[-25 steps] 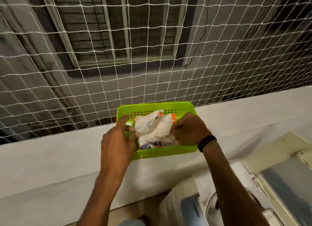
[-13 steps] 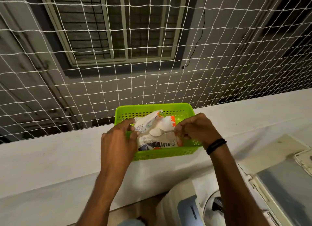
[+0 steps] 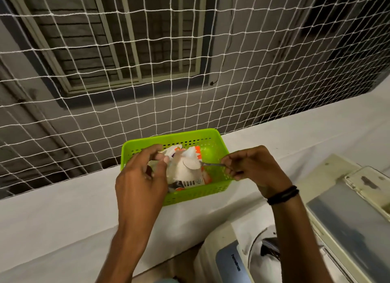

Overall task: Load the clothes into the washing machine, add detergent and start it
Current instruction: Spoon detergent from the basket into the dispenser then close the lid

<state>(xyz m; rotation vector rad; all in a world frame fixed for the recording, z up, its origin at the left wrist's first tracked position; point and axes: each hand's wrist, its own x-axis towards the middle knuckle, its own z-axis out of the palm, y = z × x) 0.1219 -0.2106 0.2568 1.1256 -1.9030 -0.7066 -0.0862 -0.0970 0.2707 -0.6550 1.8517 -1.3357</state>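
Observation:
A lime green plastic basket (image 3: 213,143) sits on the white ledge (image 3: 63,215). Inside it stands a white and orange detergent packet (image 3: 185,175) with its torn top open. My left hand (image 3: 141,177) grips the packet's left edge. My right hand (image 3: 253,166) pinches the handle of a small metal spoon (image 3: 202,164), whose heaped bowl of white powder hovers just above the packet's mouth. The washing machine (image 3: 228,261) is at the bottom right, its open tub (image 3: 263,251) partly hidden by my right forearm.
A white safety net (image 3: 190,71) rises straight from the ledge's far edge, with a barred window on the building behind it. The machine's raised lid (image 3: 348,219) stands at the right. A narrow gap separates ledge and machine.
My right hand has drawn the spoon out of the packet with a heap of powder and pulled back to the right. The left hand keeps hold of the packet.

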